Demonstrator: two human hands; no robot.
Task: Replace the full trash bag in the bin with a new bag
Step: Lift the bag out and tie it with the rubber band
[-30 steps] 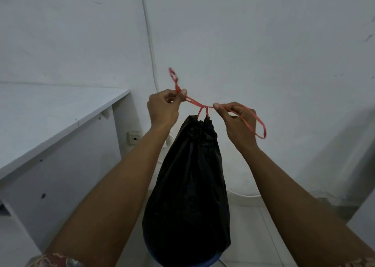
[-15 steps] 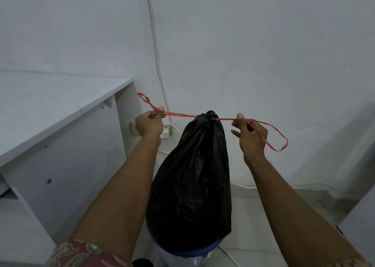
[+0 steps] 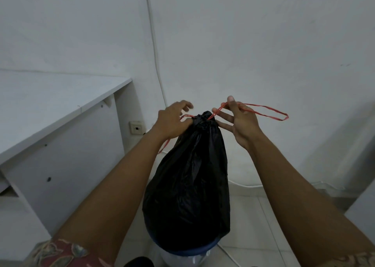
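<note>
- White walls (image 3: 263, 43) meet in a corner ahead of us, and a thin white cable (image 3: 154, 43) runs down along that corner.
- On our left stands a white desk (image 3: 50, 104); a wall socket (image 3: 137, 127) sits just beside its side panel.
- Pale floor tiles (image 3: 253, 216) show below, on the right.
- We see the black trash bag (image 3: 190, 185) standing upright in front of us, full and rounded, its neck gathered tight at the top.
- Its base sits in the bin (image 3: 188, 251), of which only the blue rim shows (the bottom edge of the view cuts off the rest).
- Our right hand (image 3: 241, 124) pinches the red drawstring (image 3: 263, 110) between thumb and forefinger, just beside the neck; the other fingers point straight toward the bag, and a long loop trails off to the right.
- Our left hand (image 3: 172, 122) rests against the left side of the neck, its fingers blurred; a strand of drawstring passes under it and hangs below the wrist. We cannot tell whether it grasps the strand.
- A patterned sleeve (image 3: 60, 252) shows on our left arm.
</note>
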